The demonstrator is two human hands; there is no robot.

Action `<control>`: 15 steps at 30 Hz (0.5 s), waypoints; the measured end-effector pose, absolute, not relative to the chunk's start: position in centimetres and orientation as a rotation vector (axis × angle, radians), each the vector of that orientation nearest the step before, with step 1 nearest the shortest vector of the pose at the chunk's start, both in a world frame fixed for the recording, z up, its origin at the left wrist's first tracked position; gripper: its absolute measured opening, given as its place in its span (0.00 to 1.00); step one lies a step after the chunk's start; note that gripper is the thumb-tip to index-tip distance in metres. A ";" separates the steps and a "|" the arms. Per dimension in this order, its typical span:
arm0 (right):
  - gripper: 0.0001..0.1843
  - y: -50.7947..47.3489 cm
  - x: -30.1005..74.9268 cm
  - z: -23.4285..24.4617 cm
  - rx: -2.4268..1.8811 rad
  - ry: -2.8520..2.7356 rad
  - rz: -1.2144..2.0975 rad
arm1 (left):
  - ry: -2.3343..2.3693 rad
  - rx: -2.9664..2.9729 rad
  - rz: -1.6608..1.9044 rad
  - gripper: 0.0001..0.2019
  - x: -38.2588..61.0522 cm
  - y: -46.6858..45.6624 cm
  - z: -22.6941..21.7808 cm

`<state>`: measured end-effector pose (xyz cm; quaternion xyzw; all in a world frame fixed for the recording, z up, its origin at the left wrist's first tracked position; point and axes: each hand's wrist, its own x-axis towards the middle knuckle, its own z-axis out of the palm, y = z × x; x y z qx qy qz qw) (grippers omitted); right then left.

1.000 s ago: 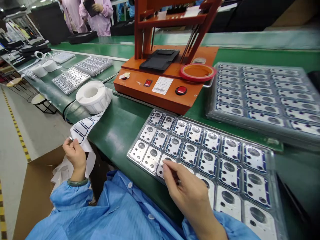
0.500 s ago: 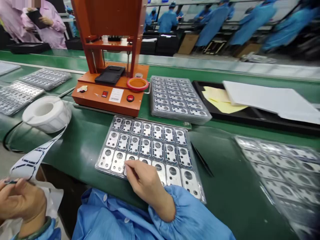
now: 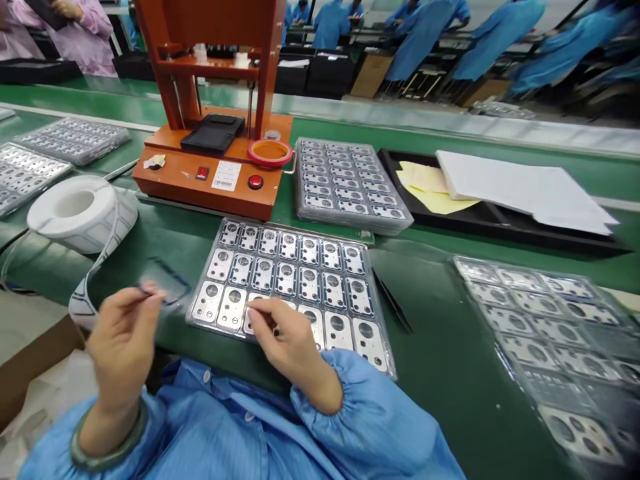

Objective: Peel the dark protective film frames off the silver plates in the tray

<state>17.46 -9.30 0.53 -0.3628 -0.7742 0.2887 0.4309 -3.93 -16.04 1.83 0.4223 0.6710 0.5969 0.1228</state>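
My left hand [image 3: 125, 340] pinches a thin, dark-edged adhesive frame [image 3: 171, 272], blurred by motion, left of the clear plastic tray [image 3: 193, 310]. In that tray lie rows of silver metal plates, each with one large round hole and smaller ones. Plates in the back rows carry dark outlines; those in the front row look plain. Over the front row is my right hand [image 3: 290, 340], thumb and index finger together at a metal plate [image 3: 254, 301]. Whether anything is between those fingertips is hidden. Black tweezers [image 3: 393, 303] rest beside the tray's right edge.
A white roll of adhesive frames [image 3: 75, 213] stands at left, its strip hanging over the table edge. Behind the tray is an orange press [image 3: 205, 177], with stacked plate trays [image 3: 350, 183] beside it. A black tray [image 3: 500, 223] holds papers; another plate tray [image 3: 540, 320] lies right.
My left hand has come up and right from the roll's hanging strip, now with an adhesive frame in its fingers. My right hand stays at the same plate. The whole view has shifted slightly.
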 end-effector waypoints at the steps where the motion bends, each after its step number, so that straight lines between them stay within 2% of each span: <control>1: 0.07 -9.3 17.5 0.7 -0.940 -1.865 0.822 | 1.896 1.173 1.674 0.09 -3.0 -15.4 1.9; 4: 0.09 -9.1 17.6 0.9 -1.051 -1.700 1.101 | 1.623 1.122 1.460 0.10 -1.1 -13.8 2.1; 7: 0.11 -8.8 17.5 0.9 -1.116 -1.636 1.240 | 1.519 1.133 1.350 0.09 -0.5 -13.2 2.1; 12: 0.09 -8.5 17.2 0.9 -1.089 -1.638 1.321 | 1.487 1.240 1.266 0.07 -0.4 -13.3 1.7; 15: 0.07 -8.6 17.1 1.1 -1.072 -1.707 1.241 | 1.530 1.387 1.229 0.06 -0.5 -13.1 1.3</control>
